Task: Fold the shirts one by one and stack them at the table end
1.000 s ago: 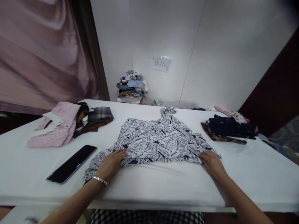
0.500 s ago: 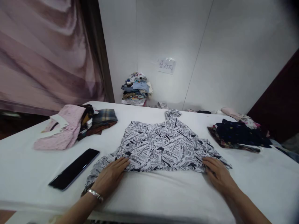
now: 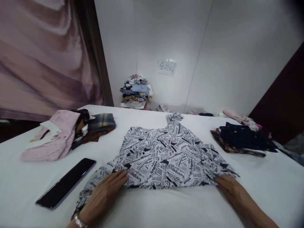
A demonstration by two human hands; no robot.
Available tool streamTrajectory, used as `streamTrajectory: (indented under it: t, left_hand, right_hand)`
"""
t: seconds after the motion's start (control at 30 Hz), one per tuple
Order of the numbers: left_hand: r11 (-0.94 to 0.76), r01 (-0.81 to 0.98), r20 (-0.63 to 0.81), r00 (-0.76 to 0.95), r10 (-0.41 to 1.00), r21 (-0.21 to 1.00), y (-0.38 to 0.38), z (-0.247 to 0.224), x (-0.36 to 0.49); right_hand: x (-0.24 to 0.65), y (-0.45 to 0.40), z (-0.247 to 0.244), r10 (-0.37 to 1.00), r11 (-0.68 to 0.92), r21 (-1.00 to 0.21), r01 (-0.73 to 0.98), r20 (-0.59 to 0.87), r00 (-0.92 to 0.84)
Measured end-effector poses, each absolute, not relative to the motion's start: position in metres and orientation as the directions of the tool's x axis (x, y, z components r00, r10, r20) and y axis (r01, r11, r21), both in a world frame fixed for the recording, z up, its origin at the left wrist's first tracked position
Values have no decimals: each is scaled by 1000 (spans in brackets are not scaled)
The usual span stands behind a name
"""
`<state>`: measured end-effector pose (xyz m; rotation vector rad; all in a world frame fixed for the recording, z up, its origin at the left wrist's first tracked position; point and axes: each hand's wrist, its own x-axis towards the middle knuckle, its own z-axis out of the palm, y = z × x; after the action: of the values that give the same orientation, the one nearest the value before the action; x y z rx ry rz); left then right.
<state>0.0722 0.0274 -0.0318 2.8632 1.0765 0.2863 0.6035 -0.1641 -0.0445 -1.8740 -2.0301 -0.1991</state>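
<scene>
A black-and-white shirt with a newspaper print [image 3: 163, 158] lies spread on the white-covered table, its near hem running straight across in front of me. My left hand [image 3: 106, 193] rests flat on its near left corner, fingers stretched out, beside a bunched part of the cloth. At the near right corner, the outstretched fingers of my right hand [image 3: 231, 186] lie on the fabric; its thumb is hidden. A narrow crumpled strip of the same print sticks out from the far side.
Left stand a black phone [image 3: 66, 183], a pink garment with white collar [image 3: 52, 136] and folded plaid clothes [image 3: 102, 123]. A dark folded pile [image 3: 244, 137] lies right. Behind the table rises a clothes stack [image 3: 136, 90]; a paper sign [image 3: 167, 67] hangs on the wall.
My view has shifted a little, so the shirt, phone and both hands appear lower. My hands stay at the shirt's near corners, the right one slightly farther out.
</scene>
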Motion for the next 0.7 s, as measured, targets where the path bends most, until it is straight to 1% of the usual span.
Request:
streamTrajectory:
  t: [0.07,0.1,0.17,0.23,0.3,0.33,0.4,0.47,0.53,0.6,0.7]
  left_hand:
    - [-738,655,137,726,674,160,25,-29,72]
    - [-729,662,142,716,684,174,25,-26,72]
    - [-702,684,163,683,712,197,29,-19,76]
    - [-673,708,198,644,739,214,37,-10,84]
    - [-670,709,243,626,741,218,50,0,101]
    - [-684,697,266,632,728,216,57,4,112]
    - [-727,656,283,671,685,205,75,8,137]
    - [-746,639,248,704,665,186,99,10,162]
    - [-718,679,188,693,696,153,129,9,182]
    - [-662,741,135,649,749,114,165,7,198]
    - [-573,815,72,569,819,88,218,4,212]
  right_hand:
    - [602,-166,-46,952,99,-128,987,302,-56]
    - [600,-165,-44,953,101,-108,989,296,-65]
    - [590,-159,-34,935,98,-97,990,349,-59]
    - [572,-147,-20,914,130,-139,982,400,-64]
    - [548,-131,-7,913,170,-203,964,401,-77]
    - [537,-121,-3,923,186,-227,956,374,-91]
    - [520,-101,-5,952,211,-260,942,272,-138]
    - [513,-86,-16,974,212,-281,936,142,-177]
    - [513,-78,-32,981,195,-285,938,48,-189]
    - [517,-76,-46,982,189,-280,941,33,-187]
    - [519,-79,-54,979,203,-268,942,80,-188]
